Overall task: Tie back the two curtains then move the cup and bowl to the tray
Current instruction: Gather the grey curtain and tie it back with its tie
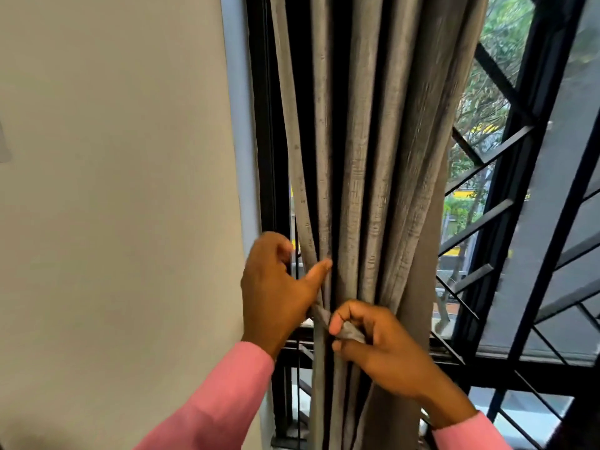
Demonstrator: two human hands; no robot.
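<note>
Grey textured fabric curtain (373, 157) hangs gathered in vertical folds thru ctr of frame, top to bottom, in front of a black metal window frame (263, 125). Left hand (276, 287), lower ctr-left, sits at the curtain's left edge: thumb stretched out w/ its tip on a front fold, other fingers curled by the outermost fold. Can't tell whether those fingers clasp anything. Right hand (386, 345), lower ctr, just below & right of the left hand, is clenched round a narrow grey fabric tie-back strip (350, 332), thumb & forefinger pinching it against the front of the curtain. Strip runs up-left from that pinch & goes under the heel of the left hand; its far end is hidden. Curtain narrows at the level of the hands. Both wrists in pink long sleeves (214, 401), coming in from the bottom edge. Plain pale wall (113, 190) fills the left third. Right side: black diagonal metal grille (487, 222) across the window, green trees (506, 34) blurred outside, upper right.
</note>
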